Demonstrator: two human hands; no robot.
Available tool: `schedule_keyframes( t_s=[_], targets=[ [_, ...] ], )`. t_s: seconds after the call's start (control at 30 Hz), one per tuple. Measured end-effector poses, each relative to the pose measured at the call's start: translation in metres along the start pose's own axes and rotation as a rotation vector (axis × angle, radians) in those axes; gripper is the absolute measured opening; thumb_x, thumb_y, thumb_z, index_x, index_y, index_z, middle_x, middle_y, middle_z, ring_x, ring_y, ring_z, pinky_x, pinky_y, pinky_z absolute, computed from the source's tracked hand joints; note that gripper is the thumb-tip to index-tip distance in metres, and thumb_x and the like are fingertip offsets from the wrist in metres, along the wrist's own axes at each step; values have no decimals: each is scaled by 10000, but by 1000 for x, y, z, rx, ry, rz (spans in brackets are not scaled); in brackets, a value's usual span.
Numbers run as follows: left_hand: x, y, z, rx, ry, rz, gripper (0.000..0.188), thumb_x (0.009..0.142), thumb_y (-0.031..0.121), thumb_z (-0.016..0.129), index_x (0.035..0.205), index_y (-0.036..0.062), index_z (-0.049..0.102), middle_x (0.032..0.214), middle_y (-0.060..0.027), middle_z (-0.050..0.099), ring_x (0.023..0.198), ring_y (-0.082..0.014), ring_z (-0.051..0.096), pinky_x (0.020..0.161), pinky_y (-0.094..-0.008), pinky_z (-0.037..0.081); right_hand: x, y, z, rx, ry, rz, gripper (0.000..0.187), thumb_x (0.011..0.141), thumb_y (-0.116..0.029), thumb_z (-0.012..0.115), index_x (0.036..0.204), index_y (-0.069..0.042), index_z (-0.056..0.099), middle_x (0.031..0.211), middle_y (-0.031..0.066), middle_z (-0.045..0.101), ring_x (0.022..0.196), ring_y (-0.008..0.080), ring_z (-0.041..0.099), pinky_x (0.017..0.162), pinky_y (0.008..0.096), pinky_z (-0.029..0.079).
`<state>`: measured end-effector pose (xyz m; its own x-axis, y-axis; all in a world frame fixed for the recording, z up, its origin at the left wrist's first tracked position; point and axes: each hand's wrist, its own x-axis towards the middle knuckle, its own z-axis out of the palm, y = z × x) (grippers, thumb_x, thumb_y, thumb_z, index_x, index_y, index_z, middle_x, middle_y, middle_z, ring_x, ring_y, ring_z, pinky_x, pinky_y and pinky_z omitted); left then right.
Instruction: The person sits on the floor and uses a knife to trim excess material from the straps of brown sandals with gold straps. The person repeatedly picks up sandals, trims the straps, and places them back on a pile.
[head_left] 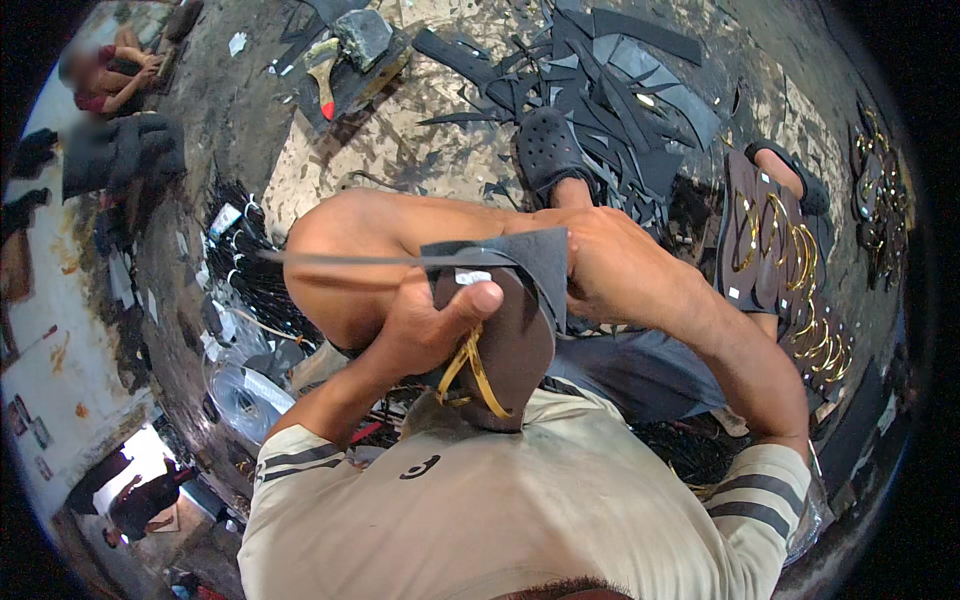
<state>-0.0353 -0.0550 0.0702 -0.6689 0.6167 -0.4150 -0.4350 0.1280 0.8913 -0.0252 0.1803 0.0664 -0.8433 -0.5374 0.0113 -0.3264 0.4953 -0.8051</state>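
My left hand (425,325) is closed around a brown flip-flop (520,340) with thin gold straps (472,375), its thumb lying across the footbed. A small white label (473,277) is stuck near one end of the sole. A dark grey sheet (545,262) curves along that end and one side of the flip-flop. My right hand (600,262) is closed at the sheet's right edge; its fingertips are hidden. A long, thin grey strip (345,260), blurred, reaches left past my left hand; I cannot tell whether it is sheet or a blade.
Black offcuts (610,120) lie ahead around my dark clog (550,150). A brush with a red-tipped handle (322,75) and a stone (363,38) are at the far left. Gold-strapped flip-flops (765,240) line the right side. Black straps (250,265) lie left. Another person (110,80) sits at the far left.
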Motion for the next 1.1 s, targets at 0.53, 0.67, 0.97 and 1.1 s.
schedule_keyframes(
  t_s=[0.53, 0.67, 0.97, 1.1],
  targets=[
    [12, 11, -15, -850, -584, 472, 1172, 746, 836, 486, 1539, 39, 154, 1589, -147, 222, 1464, -283, 241, 1190, -469, 180, -93, 66, 15, 98, 858, 181, 541, 893, -104, 588, 1379, 61, 418, 1276, 194, 582, 1053, 260, 642, 921, 352, 497],
    [36, -15, 49, -832, 16, 504, 668, 874, 259, 698, 1435, 102, 370, 1423, -67, 450, 1335, -242, 417, 1126, -442, 323, -51, 6, 37, -158, 818, 112, 504, 864, -128, 645, 1298, 76, 488, 1017, 212, 623, 929, 305, 659, 842, 355, 513],
    [44, -51, 63, -882, 371, 181, 352, 987, 385, 548, 1232, 134, 565, 1108, -5, 661, 961, -175, 640, 765, -318, 535, -103, 9, 125, -12, 784, 426, 400, 793, -45, 678, 1177, -83, 571, 959, 163, 653, 800, 376, 648, 697, 432, 533],
    [33, -65, 59, -758, 441, 128, 410, 987, 409, 556, 1229, 78, 543, 1096, -51, 639, 932, -182, 657, 736, -344, 577, -99, 11, 132, 1, 686, 543, 299, 791, -2, 654, 1079, -44, 585, 916, 172, 631, 800, 372, 636, 688, 427, 508]
  ],
)
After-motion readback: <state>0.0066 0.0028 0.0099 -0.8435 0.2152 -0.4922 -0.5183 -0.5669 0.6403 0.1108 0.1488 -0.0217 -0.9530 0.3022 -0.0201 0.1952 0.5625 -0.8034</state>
